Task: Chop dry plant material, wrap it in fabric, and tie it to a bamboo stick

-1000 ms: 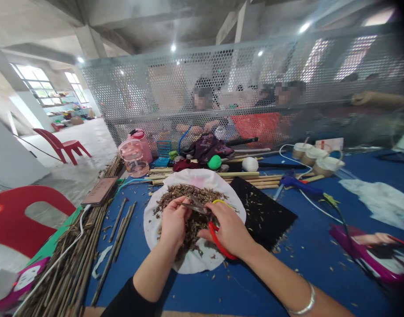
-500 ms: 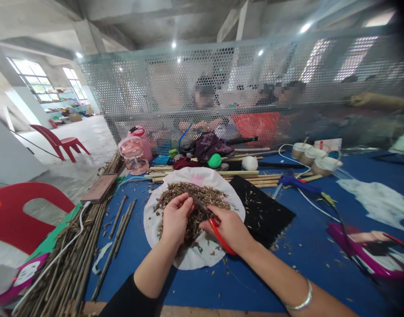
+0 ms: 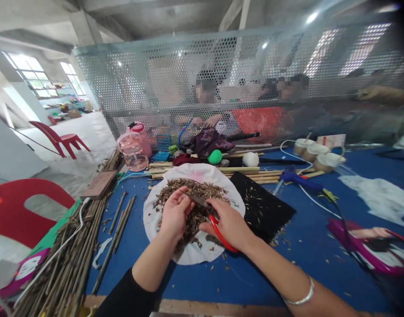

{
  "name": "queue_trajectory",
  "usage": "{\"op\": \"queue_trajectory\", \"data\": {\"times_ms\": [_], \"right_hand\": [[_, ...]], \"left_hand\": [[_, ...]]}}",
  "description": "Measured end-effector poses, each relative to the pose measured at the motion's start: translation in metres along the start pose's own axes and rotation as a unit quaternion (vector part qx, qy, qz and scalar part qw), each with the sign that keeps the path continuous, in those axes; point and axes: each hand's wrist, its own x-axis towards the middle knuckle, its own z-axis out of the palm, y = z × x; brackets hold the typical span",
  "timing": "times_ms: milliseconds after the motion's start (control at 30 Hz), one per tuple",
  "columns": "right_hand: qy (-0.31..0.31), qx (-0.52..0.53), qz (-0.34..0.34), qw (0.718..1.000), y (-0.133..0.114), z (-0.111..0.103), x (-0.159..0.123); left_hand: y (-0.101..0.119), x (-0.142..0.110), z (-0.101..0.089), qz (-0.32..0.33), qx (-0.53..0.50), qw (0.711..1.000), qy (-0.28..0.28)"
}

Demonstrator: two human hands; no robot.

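Note:
My right hand (image 3: pixel 230 222) is closed around red-handled scissors (image 3: pixel 220 235), whose dark blades point up and left to my left hand. Thumb and fingers together, my left hand (image 3: pixel 176 211) is by the blade tips; anything small in its grip is hidden. Both hands are above a heap of brown dried plant bits (image 3: pixel 208 189). The heap lies on a round white cloth (image 3: pixel 154 209) on the blue table. To the cloth's right is a black cloth (image 3: pixel 266 211) with bits scattered over it.
Long dry stems (image 3: pixel 66 251) are bundled along the left edge, with a phone (image 3: pixel 98 184) on top. Short stems (image 3: pixel 122 224) lie nearer the cloth. A pink jug (image 3: pixel 135 152), yarn balls (image 3: pixel 215 156), a blue glue gun (image 3: pixel 301 178) and paper cups (image 3: pixel 316 152) stand behind. A perforated metal screen (image 3: pixel 175 79) closes the back.
The view has shifted slightly. The scissor blades appear a little wider apart near my left fingertips; both hands stay over the heap in almost the same place.

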Motion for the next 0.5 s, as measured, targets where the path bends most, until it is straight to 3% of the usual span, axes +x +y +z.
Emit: {"op": "queue_trajectory", "data": {"times_ms": [167, 333, 500], "right_hand": [[-0.005, -0.005, 0.005, 1.000, -0.002, -0.004, 0.001], [-0.043, 0.000, 0.029, 0.999, -0.005, -0.010, 0.001], [-0.082, 0.045, 0.024, 0.995, 0.008, -0.019, 0.001]], "left_hand": [[0.003, -0.005, 0.001, 0.022, 0.042, 0.999, -0.013], [0.003, -0.003, 0.000, 0.058, 0.106, 0.993, 0.011], [0.009, -0.001, -0.005, 0.049, 0.239, 0.969, 0.020]]}}
